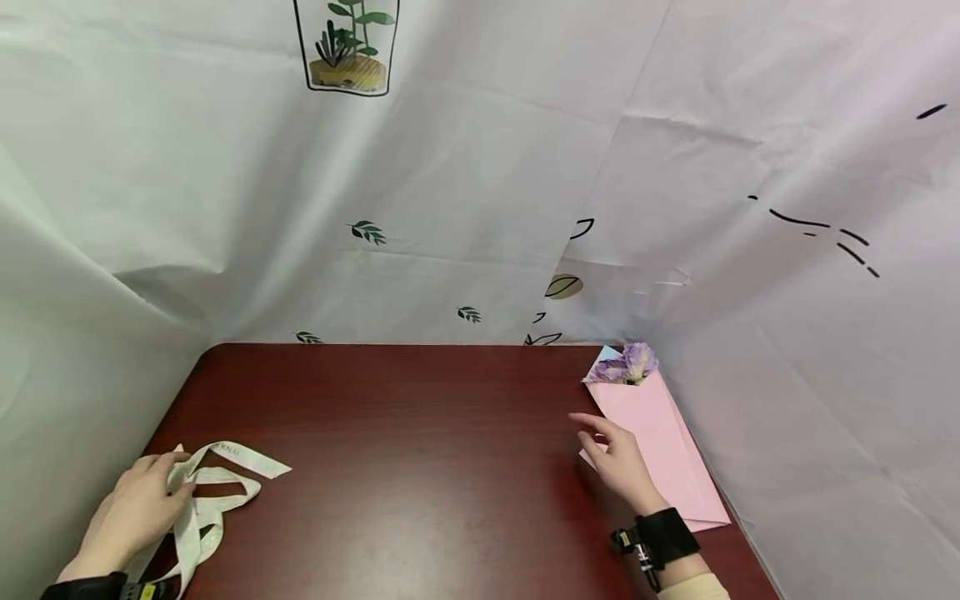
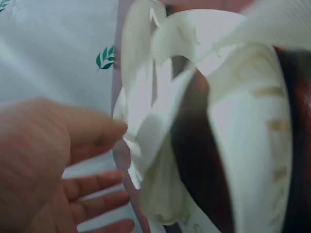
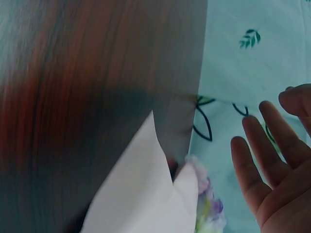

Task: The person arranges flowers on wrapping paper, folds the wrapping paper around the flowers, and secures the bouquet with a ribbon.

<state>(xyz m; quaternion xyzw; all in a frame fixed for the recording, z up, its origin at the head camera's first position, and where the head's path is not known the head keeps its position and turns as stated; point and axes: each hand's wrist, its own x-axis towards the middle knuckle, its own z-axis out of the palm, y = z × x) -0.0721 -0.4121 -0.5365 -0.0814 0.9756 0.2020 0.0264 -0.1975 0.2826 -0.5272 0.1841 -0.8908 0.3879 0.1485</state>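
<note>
A loosely looped white ribbon [image 1: 198, 521] with printed lettering lies at the table's left side. My left hand [image 1: 138, 508] is right beside it, partly over its loops. In the left wrist view the thumb tip [image 2: 119, 128] comes up to the edge of the ribbon [image 2: 252, 126], and the other fingers are spread apart. At the right, a pink paper wrap [image 1: 660, 442] holds purple flowers [image 1: 633, 364] at its far end. My right hand [image 1: 618, 462] is over the wrap's left edge with its fingers extended. No object shows in that hand in the right wrist view.
A dark reddish-brown table [image 1: 420, 450] spreads between the two hands. White cloth [image 1: 450, 167] with plant prints hangs behind it and along both sides, close to the table's edges. The wrap lies along the right edge.
</note>
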